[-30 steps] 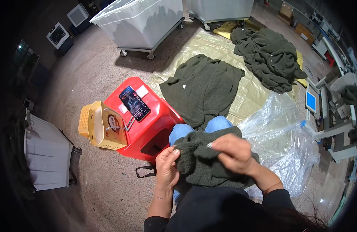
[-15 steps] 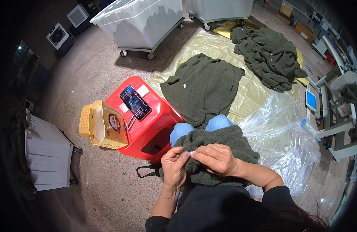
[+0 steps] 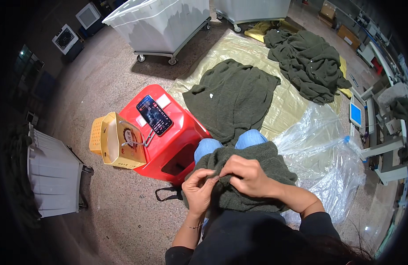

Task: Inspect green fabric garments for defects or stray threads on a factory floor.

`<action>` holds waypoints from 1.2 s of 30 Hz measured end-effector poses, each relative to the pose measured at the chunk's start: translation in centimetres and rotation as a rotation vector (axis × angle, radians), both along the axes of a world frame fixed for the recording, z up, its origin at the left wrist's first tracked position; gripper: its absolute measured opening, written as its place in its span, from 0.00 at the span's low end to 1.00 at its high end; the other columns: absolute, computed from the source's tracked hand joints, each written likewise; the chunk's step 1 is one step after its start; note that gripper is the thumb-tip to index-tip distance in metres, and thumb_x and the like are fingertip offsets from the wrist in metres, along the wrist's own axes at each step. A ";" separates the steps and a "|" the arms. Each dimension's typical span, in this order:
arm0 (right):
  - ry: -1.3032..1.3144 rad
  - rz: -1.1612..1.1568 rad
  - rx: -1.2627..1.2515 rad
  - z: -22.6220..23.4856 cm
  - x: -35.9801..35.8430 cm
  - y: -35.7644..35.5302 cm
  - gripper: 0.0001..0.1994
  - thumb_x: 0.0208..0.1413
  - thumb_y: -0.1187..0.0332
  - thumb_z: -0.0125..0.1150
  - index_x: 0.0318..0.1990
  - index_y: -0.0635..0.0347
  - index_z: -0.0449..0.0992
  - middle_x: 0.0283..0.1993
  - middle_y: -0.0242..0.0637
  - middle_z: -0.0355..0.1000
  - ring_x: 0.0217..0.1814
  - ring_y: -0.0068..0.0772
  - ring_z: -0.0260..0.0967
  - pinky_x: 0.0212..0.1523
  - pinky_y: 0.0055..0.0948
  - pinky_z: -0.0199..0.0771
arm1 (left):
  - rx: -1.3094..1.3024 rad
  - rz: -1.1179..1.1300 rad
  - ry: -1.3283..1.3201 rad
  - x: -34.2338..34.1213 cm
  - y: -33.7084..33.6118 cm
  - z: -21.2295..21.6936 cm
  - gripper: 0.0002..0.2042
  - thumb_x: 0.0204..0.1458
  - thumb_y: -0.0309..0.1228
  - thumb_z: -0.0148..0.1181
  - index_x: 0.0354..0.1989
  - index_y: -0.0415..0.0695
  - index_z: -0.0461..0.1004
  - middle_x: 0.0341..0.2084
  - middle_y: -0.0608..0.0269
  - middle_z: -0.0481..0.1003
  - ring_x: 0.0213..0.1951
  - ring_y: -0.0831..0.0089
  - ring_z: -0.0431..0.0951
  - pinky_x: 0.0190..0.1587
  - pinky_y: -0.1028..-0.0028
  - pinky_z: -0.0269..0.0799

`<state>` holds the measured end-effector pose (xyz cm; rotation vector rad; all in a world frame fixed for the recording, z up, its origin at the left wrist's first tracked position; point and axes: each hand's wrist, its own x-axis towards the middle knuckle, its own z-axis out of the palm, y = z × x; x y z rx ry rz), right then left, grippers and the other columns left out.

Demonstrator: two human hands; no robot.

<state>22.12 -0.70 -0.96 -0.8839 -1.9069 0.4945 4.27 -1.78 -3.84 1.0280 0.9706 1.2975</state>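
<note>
A dark green fleece cloth [image 3: 277,167] lies bunched across my lap, over the knees of my blue jeans. My left hand [image 3: 197,191] is closed in a pinch on its upper left part, thumb against forefinger. My right hand [image 3: 249,176] meets it there, its fingertips also pinching the fleece, the other fingers curled. The fingertips of both hands nearly touch. Whatever small thing may be between them is hidden. A second dark green fleece piece [image 3: 239,95], with a small white spot on it, is spread in front of my knees.
To the left stands a red stool [image 3: 185,126] bearing a phone [image 3: 155,115], with a yellow carton [image 3: 132,154] at its side. A green fleece heap [image 3: 307,66] lies on yellowish sheeting [image 3: 279,112]. Clear plastic [image 3: 321,152] lies right. Wheeled grey bins [image 3: 168,28] stand beyond.
My right hand has risen slightly and turned, its fingers more curled. The small whitish, shiny thing seen between my fingertips before no longer shows. My left hand stays almost in place.
</note>
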 end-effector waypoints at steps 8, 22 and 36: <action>-0.142 0.213 -0.218 0.8 0.6 0.9 0.11 0.41 0.81 0.55 0.36 0.64 0.69 0.32 0.44 0.68 0.30 0.46 0.70 0.29 0.38 0.69 | 0.160 -0.051 0.204 -0.8 0.3 0.4 0.04 0.48 0.16 0.63 0.31 0.35 0.75 0.28 0.64 0.75 0.32 0.80 0.73 0.36 0.81 0.68; -0.054 -0.230 0.212 -1.2 -1.9 -0.7 0.13 0.36 0.79 0.61 0.34 0.71 0.73 0.22 0.38 0.62 0.20 0.37 0.65 0.20 0.32 0.66 | 0.312 0.204 0.251 2.2 -1.0 0.1 0.06 0.48 0.13 0.58 0.34 0.34 0.76 0.30 0.59 0.77 0.34 0.73 0.75 0.39 0.77 0.69; -0.155 -0.077 -0.363 -0.3 4.7 0.9 0.08 0.42 0.78 0.59 0.32 0.64 0.70 0.31 0.40 0.69 0.34 0.44 0.70 0.37 0.36 0.70 | 0.349 -0.074 0.718 -6.3 2.7 0.5 0.08 0.35 0.25 0.70 0.23 0.40 0.76 0.22 0.67 0.71 0.38 0.70 0.70 0.63 0.55 0.51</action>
